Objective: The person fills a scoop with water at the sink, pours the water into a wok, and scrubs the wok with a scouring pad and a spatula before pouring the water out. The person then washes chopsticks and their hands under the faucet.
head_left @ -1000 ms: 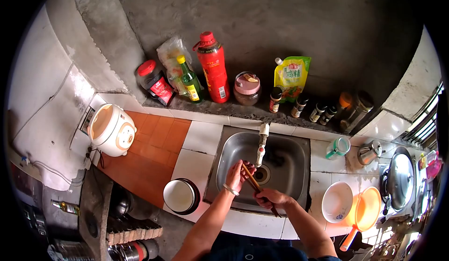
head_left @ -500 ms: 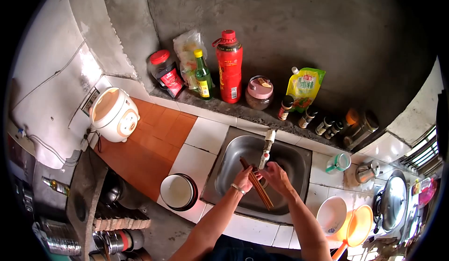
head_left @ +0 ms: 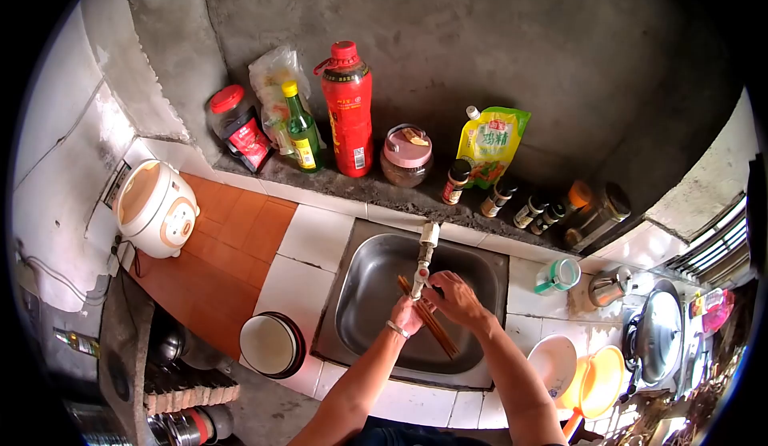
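Observation:
A bundle of brown chopsticks [head_left: 441,336] slants across the steel sink [head_left: 364,342]. My left hand [head_left: 410,315] is wrapped around the bundle's upper part, below the spout of the white tap [head_left: 426,252]. Just right of the spout, my right hand [head_left: 459,298] has its fingers bent, with the tips against the tap's lower part near its handle. Part of those fingertips is hidden. A bracelet circles my left wrist. I cannot make out any running water.
Left of the sink stands a dark-rimmed white pot [head_left: 270,344], with a rice cooker [head_left: 158,208] beyond. Bottles, including a red one [head_left: 349,118], and spice jars line the ledge behind. To the right are a white bowl [head_left: 552,364], an orange ladle [head_left: 602,380] and a green-handled cup [head_left: 558,276].
The view has shifted, so the scene sits further left. My left hand and the chopsticks have come closer under the tap's spout; my right hand stays at the tap.

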Action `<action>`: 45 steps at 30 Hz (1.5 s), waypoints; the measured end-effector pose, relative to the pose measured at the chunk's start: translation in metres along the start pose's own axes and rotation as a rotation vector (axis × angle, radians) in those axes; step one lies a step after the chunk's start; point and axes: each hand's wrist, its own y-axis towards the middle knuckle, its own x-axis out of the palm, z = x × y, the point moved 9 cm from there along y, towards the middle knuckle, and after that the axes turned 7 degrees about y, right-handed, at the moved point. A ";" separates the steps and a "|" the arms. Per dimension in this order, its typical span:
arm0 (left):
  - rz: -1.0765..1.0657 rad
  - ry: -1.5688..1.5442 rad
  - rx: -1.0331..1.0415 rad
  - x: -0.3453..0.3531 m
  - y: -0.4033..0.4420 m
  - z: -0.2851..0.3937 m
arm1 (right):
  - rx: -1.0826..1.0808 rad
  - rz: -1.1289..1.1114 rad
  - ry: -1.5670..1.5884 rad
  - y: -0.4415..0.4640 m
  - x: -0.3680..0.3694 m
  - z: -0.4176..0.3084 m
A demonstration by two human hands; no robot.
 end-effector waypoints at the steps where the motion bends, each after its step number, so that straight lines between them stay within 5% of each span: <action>1: 0.050 0.031 -0.008 -0.012 0.000 -0.003 | 0.053 0.040 0.265 -0.006 0.005 0.019; 2: 0.099 0.062 -0.012 -0.025 0.000 -0.006 | 0.104 0.076 0.528 -0.010 0.016 0.042; 3: 0.153 0.091 -0.020 -0.040 -0.003 -0.012 | 0.279 0.181 0.436 -0.012 0.037 0.092; 4: 0.043 -0.048 0.062 -0.035 -0.003 -0.012 | 0.187 0.275 0.283 -0.009 0.048 0.110; 6: 0.178 -0.045 0.111 -0.028 -0.002 -0.016 | 0.002 0.424 -0.206 -0.001 0.070 0.116; 9: 0.062 -0.233 0.033 0.007 -0.008 -0.012 | 0.283 0.211 -0.248 0.012 0.119 0.169; 11: -0.050 -0.192 -0.009 -0.036 -0.007 -0.008 | 0.147 0.323 0.041 -0.008 0.082 0.048; 12: 0.070 0.062 0.108 -0.076 0.002 -0.006 | 0.117 0.141 0.108 -0.008 0.105 0.049; 13: 0.220 0.327 0.193 -0.084 0.001 0.007 | 0.195 0.133 0.193 -0.006 0.108 0.068; 15: 0.065 -0.190 0.093 -0.028 -0.015 0.007 | 0.354 0.126 0.375 0.009 0.119 0.132; 16: 0.209 -0.202 0.000 0.007 -0.029 0.006 | 0.275 0.132 0.266 0.021 0.128 0.162; 17: 0.105 -0.178 -0.044 -0.019 -0.019 -0.008 | 0.197 0.147 0.151 0.032 0.137 0.191; 18: -0.062 -0.218 0.033 -0.034 -0.004 0.000 | 0.123 0.170 0.035 0.042 0.146 0.219; 19: -0.218 -0.271 0.107 -0.039 -0.003 0.001 | -0.088 0.286 -0.038 0.035 0.151 0.170; 20: -0.043 -0.211 0.317 -0.059 -0.005 0.000 | -0.294 0.393 -0.109 0.013 0.148 0.125; 22: 0.289 -0.065 0.743 -0.081 -0.006 0.013 | 0.117 0.227 0.001 0.025 0.123 0.117; 23: -0.228 -0.288 0.084 -0.017 -0.012 0.018 | 0.340 0.133 0.065 0.018 0.117 0.113; 24: -0.054 -0.163 0.106 0.000 -0.024 0.018 | 0.543 0.043 0.120 0.015 0.113 0.123; 26: 0.248 -0.076 0.151 -0.004 -0.026 0.010 | 0.423 0.061 -0.020 0.018 0.126 0.167; 27: 0.393 0.069 0.154 -0.017 -0.025 0.011 | 0.357 -0.001 -0.084 0.010 0.117 0.123; 28: 0.547 0.208 0.152 -0.033 -0.029 0.009 | 0.182 0.269 0.012 0.004 0.114 0.123; 29: 0.704 0.353 0.146 -0.049 -0.037 0.010 | 0.285 0.197 -0.002 -0.006 0.125 0.150; 31: 0.706 0.346 0.200 -0.061 -0.031 0.022 | 0.462 0.060 -0.025 -0.013 0.116 0.126; 32: 0.708 0.336 0.225 -0.066 -0.028 0.025 | 0.307 0.011 -0.105 -0.017 0.106 0.095; 35: 0.718 0.285 0.257 -0.080 -0.015 0.021 | 0.575 -0.124 -0.256 -0.035 0.094 0.085; 39: 0.728 0.315 0.155 -0.093 -0.001 0.018 | 0.332 -0.048 -0.160 -0.041 0.104 0.113; 45: 0.739 0.320 0.233 -0.093 0.008 0.053 | 0.311 -0.132 -0.104 -0.057 0.103 0.117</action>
